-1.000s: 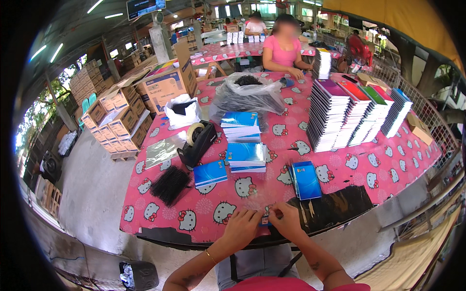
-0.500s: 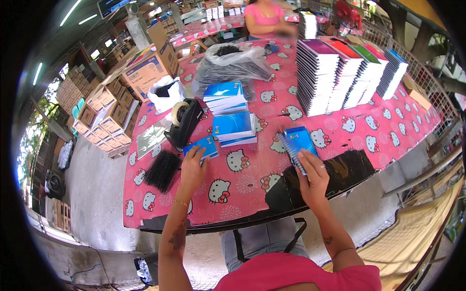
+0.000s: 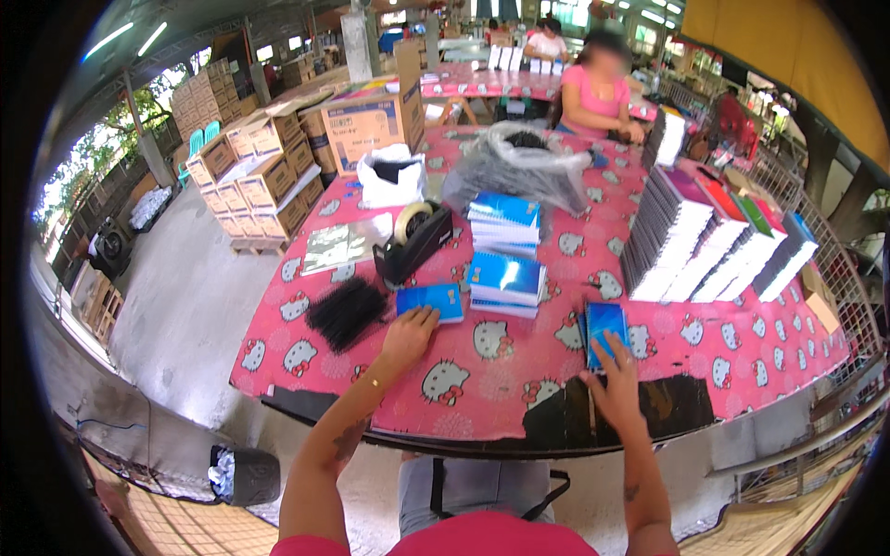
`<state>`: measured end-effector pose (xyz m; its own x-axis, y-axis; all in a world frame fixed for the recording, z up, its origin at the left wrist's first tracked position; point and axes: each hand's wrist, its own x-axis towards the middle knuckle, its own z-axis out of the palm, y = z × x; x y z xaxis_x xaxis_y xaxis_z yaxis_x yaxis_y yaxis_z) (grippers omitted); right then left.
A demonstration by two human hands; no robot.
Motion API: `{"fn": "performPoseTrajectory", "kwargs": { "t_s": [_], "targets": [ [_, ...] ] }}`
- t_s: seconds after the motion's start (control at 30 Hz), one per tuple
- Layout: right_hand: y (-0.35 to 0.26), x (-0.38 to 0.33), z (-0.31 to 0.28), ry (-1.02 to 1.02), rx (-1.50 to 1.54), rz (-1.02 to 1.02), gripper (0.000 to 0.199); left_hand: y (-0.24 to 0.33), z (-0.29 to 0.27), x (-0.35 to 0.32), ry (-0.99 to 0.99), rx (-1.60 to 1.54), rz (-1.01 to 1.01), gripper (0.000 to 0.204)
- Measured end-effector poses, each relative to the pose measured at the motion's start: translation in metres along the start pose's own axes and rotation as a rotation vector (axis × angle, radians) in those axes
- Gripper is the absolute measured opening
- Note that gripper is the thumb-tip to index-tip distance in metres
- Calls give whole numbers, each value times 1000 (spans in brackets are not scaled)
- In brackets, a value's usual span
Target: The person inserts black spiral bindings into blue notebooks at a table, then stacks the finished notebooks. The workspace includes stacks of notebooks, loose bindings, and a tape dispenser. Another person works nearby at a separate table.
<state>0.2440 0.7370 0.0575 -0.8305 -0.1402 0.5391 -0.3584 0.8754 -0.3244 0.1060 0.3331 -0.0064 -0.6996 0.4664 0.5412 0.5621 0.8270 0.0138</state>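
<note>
My left hand (image 3: 413,335) has its fingers closed over the near edge of a blue-covered booklet (image 3: 431,300) lying on the table; its thumb is hidden. My right hand (image 3: 616,378) lies with fingers spread over the lower part of a blue spiral notebook (image 3: 606,321), whose dark binding runs down its left side. Between the hands, a nearer stack of blue booklets (image 3: 506,276) and a farther stack of blue booklets (image 3: 505,218) stand close together. A bundle of black binding coils (image 3: 347,315) sits to the left of my left hand.
A black tape dispenser (image 3: 414,247), clear plastic sheets (image 3: 341,245) and a white bag (image 3: 392,178) lie at the left. Behind the stacks is a plastic bag of black coils (image 3: 519,171). Tall notebook stacks (image 3: 669,236) fill the right. A person in pink (image 3: 596,97) is across the table.
The whole view has shifted and turned. My right hand has slid lower on the spiral notebook, with fingers spread wider. My left fingers have drawn together at the booklet's near edge.
</note>
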Motion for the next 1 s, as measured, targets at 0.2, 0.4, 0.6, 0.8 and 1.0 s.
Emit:
{"fn": "performPoseTrajectory", "kwargs": {
  "t_s": [0.2, 0.4, 0.6, 0.8, 1.0],
  "targets": [
    [-77, -6, 33, 56, 632, 199, 58, 104, -72, 20, 0, -143, 135, 29],
    [-76, -25, 76, -9, 1029, 479, 42, 169, -84, -6, 115, -609, -188, 42],
    [-78, -20, 69, -173, 1176, 519, 24, 161, -64, -34, -36, -915, -622, 58],
    [-73, -29, 69, -143, 1072, 436, 21, -18, -46, -55, 8, 158, -407, 31],
    [-82, -21, 81, -222, 1023, 454, 19, -27, -49, -53, 55, 228, -306, 17]
  ]
}}
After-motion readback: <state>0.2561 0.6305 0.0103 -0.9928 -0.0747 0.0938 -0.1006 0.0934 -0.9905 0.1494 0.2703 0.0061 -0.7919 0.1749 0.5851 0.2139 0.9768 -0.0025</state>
